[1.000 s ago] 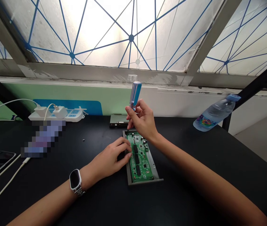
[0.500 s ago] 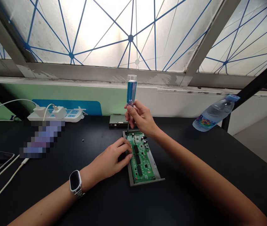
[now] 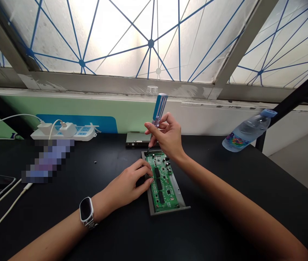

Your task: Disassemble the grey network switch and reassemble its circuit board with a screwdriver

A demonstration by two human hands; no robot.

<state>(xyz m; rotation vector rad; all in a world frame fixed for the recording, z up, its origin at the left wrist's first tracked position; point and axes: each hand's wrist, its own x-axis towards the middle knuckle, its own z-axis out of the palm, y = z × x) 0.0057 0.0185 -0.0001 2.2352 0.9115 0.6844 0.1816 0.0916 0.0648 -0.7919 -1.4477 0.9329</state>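
A green circuit board (image 3: 167,188) sits in a shallow grey metal tray (image 3: 150,203) on the black desk. My left hand (image 3: 130,181), a watch on its wrist, holds the left edge of the board with bent fingers and thumb. In my right hand (image 3: 167,136) is a screwdriver (image 3: 160,105) with a blue and clear striped handle, held between thumb and fingers. It leans to the right, and its dark tip reaches down to the board's far left corner. Whether the tip sits in a screw is too small to tell.
A grey metal cover or box (image 3: 136,139) lies behind the board. A tiny screw-like piece (image 3: 95,162) is on the desk to the left. Farther left are a white power strip (image 3: 86,135), plugs and cables (image 3: 4,224). A water bottle (image 3: 248,132) leans at the right.
The screwdriver has gone from nearly upright to leaning right, its tip staying at the same corner. My right hand has shifted slightly right and its grip has changed. My left hand is still.
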